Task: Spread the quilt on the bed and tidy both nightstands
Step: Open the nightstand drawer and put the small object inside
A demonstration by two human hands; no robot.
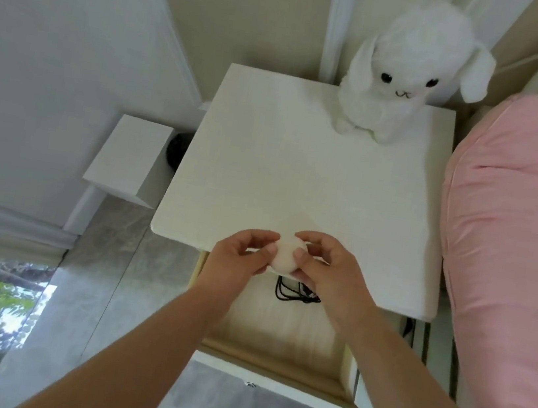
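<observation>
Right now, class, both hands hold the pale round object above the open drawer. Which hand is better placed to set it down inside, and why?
Probably the right hand. It sits directly over the black cable in the drawer, while the left hand hovers nearer the drawer's left wall. Both grip the round object, so the margin is small.

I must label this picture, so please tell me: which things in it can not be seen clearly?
Head view only:
- Small pale round object: both hands, left hand and right hand, cover its sides; what it is stays unclear.
- Black cable in the open drawer: partly under the right hand.
- Dark object behind the nightstand: mostly hidden.
- Pink quilt: cut off at the right edge.
</observation>
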